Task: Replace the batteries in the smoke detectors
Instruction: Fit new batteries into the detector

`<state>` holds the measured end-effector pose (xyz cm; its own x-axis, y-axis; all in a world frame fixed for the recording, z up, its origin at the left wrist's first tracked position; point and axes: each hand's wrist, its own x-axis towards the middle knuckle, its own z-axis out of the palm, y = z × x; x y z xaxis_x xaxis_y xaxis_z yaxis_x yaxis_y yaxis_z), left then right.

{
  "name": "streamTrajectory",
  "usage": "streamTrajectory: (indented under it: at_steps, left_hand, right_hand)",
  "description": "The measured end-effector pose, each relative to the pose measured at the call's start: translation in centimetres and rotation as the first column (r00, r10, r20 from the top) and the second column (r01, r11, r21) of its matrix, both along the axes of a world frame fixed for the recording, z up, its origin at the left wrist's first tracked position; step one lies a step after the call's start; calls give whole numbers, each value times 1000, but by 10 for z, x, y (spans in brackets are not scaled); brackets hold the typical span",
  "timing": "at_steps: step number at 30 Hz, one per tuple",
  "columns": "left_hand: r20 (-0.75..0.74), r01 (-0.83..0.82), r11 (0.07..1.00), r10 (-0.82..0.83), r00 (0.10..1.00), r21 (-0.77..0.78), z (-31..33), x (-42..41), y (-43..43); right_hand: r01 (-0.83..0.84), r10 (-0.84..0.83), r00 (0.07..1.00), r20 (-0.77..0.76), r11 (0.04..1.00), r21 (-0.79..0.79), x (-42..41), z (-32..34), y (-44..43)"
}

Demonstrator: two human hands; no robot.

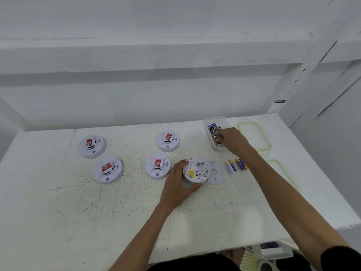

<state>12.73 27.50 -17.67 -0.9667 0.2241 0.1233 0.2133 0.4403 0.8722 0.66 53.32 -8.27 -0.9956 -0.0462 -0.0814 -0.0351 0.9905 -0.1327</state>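
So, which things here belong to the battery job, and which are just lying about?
Job: open detector gripped by left hand; its cover; loose batteries; battery box, right hand reaching in; four closed detectors.
Lying about: two green-rimmed lids.

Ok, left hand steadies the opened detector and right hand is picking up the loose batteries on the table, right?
No. The head view shows the right hand reaching into the clear tub of batteries, not the loose batteries on the table. The left hand does steady the opened detector.
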Motion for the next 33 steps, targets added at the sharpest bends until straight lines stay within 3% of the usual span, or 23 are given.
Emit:
streamTrajectory:
  at_steps: [5,9,13,33]
  left_hand:
    - [-8,-14,1000,14,1000,4,0,0,0]
    - [-13,-17,1000,17,1000,-3,1,0,1]
    - [-11,-21,1000,21,1000,7,1,1,2]
    - [-20,-5,1000,6,1000,25,4,3,3]
  right_hand:
    - [-6,-34,972,-231,985,-171,26,14,-17]
    - [-117,-18,915,-404,944,-308,49,14,-41]
    - [-128,-60,935,-349,862,-491,67,7,-61]
    - [-83,-18,967,-253,920,-384,87,-36,-72]
